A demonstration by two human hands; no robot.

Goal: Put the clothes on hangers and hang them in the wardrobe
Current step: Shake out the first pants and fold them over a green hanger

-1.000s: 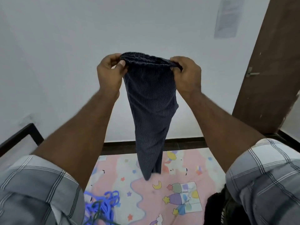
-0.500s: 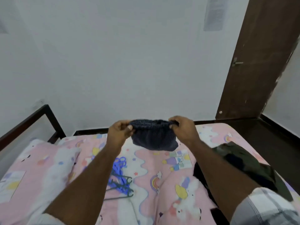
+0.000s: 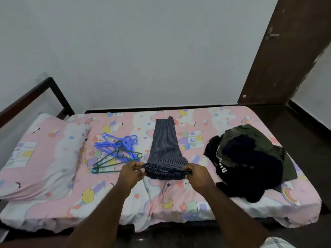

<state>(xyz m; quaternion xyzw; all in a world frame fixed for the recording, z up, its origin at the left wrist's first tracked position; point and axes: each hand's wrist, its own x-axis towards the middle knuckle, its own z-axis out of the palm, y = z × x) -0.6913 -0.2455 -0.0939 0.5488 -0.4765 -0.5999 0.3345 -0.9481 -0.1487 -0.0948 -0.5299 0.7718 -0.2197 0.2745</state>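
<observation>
Both hands, left point(image 3: 133, 171) and right point(image 3: 196, 173), pinch the waistband of the trousers point(image 3: 165, 149), laid flat on the bed point(image 3: 125, 203) running straight away, hangers point(image 3: 116, 149) just left, nearer the left hand.

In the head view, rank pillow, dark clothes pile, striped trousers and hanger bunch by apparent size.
1. pillow, largest
2. dark clothes pile
3. striped trousers, held at the waistband by left hand and right hand
4. hanger bunch, unsure against the trousers: spread-out, thin frames
</observation>
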